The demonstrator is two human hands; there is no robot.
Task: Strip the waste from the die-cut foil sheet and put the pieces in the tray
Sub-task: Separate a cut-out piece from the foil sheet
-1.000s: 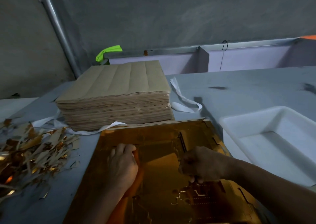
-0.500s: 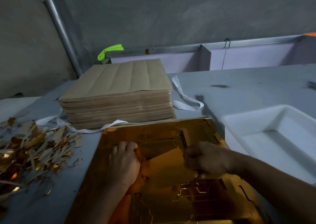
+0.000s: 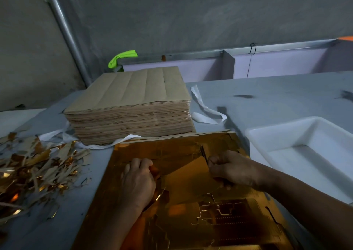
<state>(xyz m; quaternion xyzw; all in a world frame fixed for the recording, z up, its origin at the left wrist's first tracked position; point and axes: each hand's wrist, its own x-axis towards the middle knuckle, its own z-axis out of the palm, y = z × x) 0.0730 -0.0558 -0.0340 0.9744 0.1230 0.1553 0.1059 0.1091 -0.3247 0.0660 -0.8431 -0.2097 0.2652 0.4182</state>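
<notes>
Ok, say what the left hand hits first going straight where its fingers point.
Past the far edge of the foil sheet, the left hand would likely meet the front of the brown paper stack; the end of a white strip lies near that line, depth unclear.

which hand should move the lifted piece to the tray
Right, probably: the right hand grips the lifted piece and the tray lies beside it; the left hand holds the foil sheet.

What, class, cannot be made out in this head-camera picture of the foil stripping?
Head view:
Right hand: its curled fingers hide what the grip holds.
Foil: near edge cut off by the frame's bottom.
Tray: right end cut off by the frame's right edge.
Scrap pile: left part past the left edge.
</notes>
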